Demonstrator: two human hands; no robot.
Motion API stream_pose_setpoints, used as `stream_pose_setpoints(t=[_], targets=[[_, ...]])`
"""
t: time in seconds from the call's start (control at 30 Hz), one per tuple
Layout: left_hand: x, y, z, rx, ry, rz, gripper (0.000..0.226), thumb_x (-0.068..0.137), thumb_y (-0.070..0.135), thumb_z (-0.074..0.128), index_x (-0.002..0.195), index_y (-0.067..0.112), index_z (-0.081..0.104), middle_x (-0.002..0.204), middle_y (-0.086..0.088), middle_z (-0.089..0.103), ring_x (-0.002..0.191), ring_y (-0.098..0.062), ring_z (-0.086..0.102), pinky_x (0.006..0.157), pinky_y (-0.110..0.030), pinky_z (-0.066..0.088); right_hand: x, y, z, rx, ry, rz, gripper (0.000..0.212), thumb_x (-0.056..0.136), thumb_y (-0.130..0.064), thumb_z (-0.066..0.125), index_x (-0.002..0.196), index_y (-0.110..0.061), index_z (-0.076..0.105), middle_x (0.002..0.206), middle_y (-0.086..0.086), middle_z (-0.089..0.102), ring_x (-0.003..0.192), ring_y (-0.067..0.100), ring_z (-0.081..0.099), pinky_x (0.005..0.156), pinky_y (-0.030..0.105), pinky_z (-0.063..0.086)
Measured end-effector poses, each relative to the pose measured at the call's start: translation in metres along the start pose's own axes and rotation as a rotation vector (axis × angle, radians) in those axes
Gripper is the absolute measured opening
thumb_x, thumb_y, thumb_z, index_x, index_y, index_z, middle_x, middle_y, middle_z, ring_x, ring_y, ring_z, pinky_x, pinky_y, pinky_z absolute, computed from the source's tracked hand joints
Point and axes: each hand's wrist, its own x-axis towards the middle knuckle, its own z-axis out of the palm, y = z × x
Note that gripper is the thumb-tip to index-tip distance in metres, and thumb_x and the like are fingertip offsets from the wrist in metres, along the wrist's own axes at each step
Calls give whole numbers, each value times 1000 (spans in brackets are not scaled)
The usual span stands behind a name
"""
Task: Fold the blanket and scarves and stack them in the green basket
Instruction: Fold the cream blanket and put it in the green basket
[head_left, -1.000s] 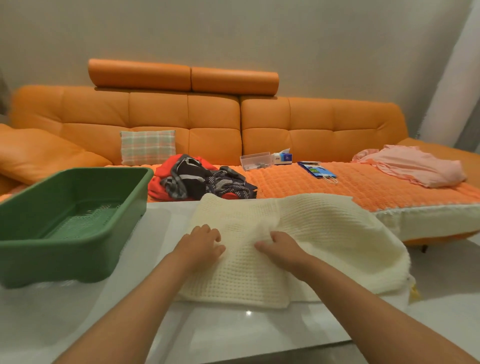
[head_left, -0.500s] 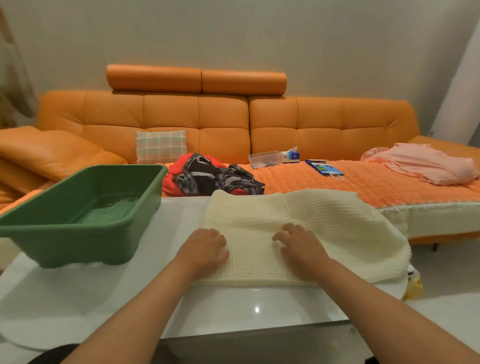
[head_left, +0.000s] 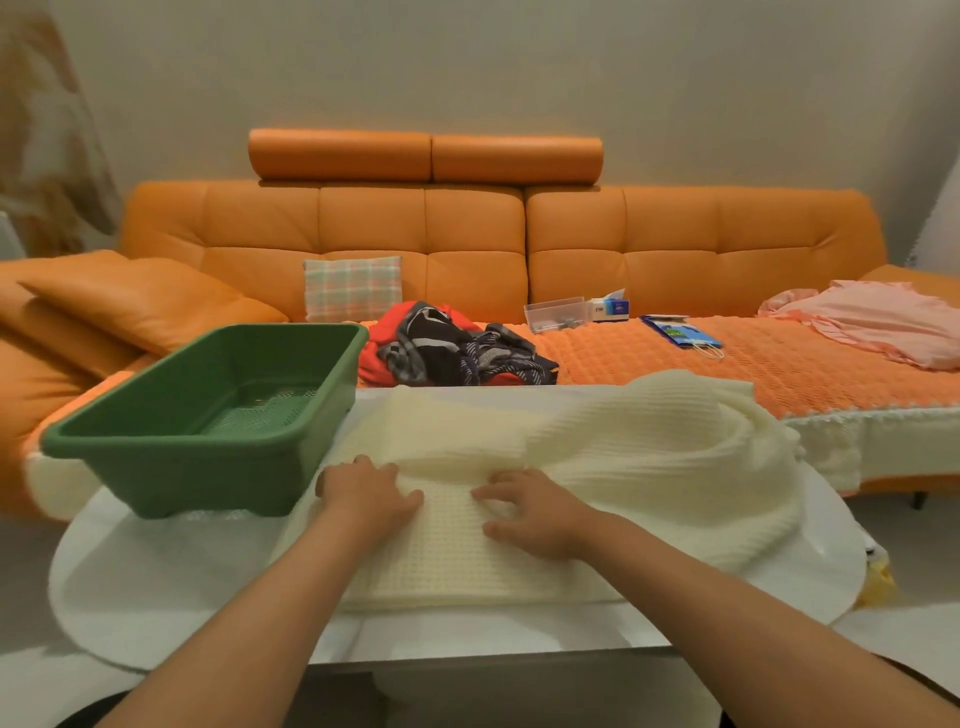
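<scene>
Bunching beyond grip of left hand (head_left: 370, 493) and right hand (head_left: 531, 512): blanket (head_left: 649, 457).

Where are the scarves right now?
Head view, left of centre: the scarves lie heaped on the sofa behind the table, right of the green basket.
</scene>
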Motion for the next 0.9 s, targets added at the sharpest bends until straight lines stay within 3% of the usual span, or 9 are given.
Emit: stream_pose_setpoints(t=[0.13,0.2,0.27,0.37,0.43,0.53,0.63,0.8,0.9], targets=[[0,-1,-5,10,192,13,50,92,49,37,132,21,50,134,-8,46,122,-27,44,98,-40,36,7,-17,-4,184,213,-17,26,91,-24,58,113,-29,72,127,-8,64,120,11,54,109,36,40],[6,4,-4,-170,342,140,45,93,43,42,130,20,48,134,-8,46,123,-27,42,100,-41,38,11,-12,-10,-107,465,3,21,91,-25,55,102,-30,72,115,-9,65,112,16,54,101,39,38],[11,12,1,-401,243,317,55,97,46,44,148,29,34,155,-5,31,142,-26,27,114,-45,29,14,-1,-11,-336,558,78,27,92,-33,51,116,-33,65,134,-3,55,128,23,43,104,43,29],[15,25,8,-304,-55,403,65,97,61,34,154,46,7,166,1,1,152,-27,0,121,-48,7,14,21,-6,-304,212,313,55,98,-52,35,150,-37,32,165,7,14,152,27,6,117,58,5],[20,33,2,-232,-6,395,55,97,62,29,151,48,24,163,-3,18,148,-30,16,119,-49,15,14,35,-3,-304,25,360,64,96,-65,21,154,-37,24,165,6,15,151,28,12,118,60,7],[34,47,-16,-320,249,411,44,102,47,29,125,31,63,137,-4,52,122,-25,47,104,-46,35,23,46,-16,-316,170,350,67,94,-66,14,145,-34,43,146,4,50,131,27,45,109,51,31],[58,62,-23,-496,309,381,39,103,39,32,120,24,65,126,0,58,111,-21,53,99,-42,41,38,61,-36,-213,300,391,54,102,-55,24,140,-28,49,140,5,56,125,29,52,104,46,38],[93,93,-27,-545,109,415,38,100,44,41,127,27,63,137,5,57,124,-19,51,105,-40,41,61,103,-46,-294,-24,488,65,97,-65,16,155,-35,21,165,11,9,151,34,3,114,66,4],[108,107,-17,-360,32,434,68,93,71,32,152,38,30,163,3,20,149,-23,16,120,-49,15,80,124,-51,-345,-47,472,70,94,-72,11,157,-42,4,166,7,-11,152,27,-14,118,61,-8]])
